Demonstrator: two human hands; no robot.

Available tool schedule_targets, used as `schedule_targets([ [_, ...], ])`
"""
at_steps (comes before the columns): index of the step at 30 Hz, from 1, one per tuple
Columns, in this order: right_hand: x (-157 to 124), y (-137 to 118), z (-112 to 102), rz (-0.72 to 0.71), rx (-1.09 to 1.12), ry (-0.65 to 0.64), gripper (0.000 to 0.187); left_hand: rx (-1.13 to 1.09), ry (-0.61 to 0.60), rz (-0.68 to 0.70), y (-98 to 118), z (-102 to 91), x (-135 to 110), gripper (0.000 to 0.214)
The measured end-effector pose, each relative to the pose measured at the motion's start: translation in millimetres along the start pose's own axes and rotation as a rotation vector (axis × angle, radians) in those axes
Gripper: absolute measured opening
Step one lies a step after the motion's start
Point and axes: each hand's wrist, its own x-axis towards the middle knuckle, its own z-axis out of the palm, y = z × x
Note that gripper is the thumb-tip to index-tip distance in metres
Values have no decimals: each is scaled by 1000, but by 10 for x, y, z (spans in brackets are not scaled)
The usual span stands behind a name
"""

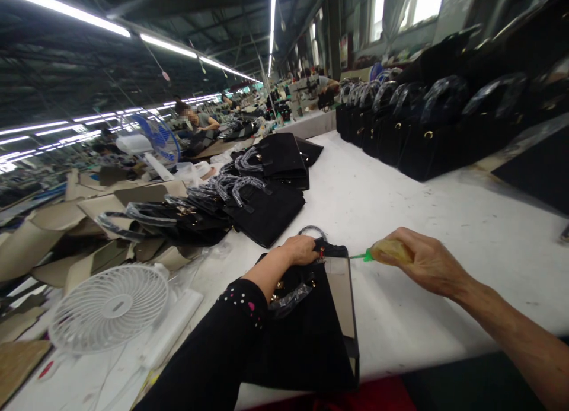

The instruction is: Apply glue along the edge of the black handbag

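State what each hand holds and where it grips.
Right hand grips a yellowish squeeze bottle around its body. Left hand grasps the black handbag at its top edge.

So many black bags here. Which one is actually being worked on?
The bag lying flat at the near table edge, under the left hand. The right hand points a green-tipped bottle at it.

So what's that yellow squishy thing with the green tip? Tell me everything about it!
It is a small squeeze bottle, yellowish and see-through, with a thin green nozzle. It lies on its side in the air above the white table, nozzle pointing left at the top edge of the black bag. The right hand wraps around it, hiding much of its body. The left hand rests on the bag. What is inside cannot be told.
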Motion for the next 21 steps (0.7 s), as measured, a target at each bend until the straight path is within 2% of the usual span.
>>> schedule_targets([
  [4,16,0,31,-37,41,9,41,0,-7,-6,-3,-5,7,42],
  [9,14,91,9,116,45,-35,47,-4,-6,-12,10,-18,-9,42],
  [16,-16,207,50,125,191,-16,47,-11,-10,-12,16,-18,-15,41],
  [21,-73,234,32,173,258,-157,45,-11,-9,-3,0,-10,2,40],
])
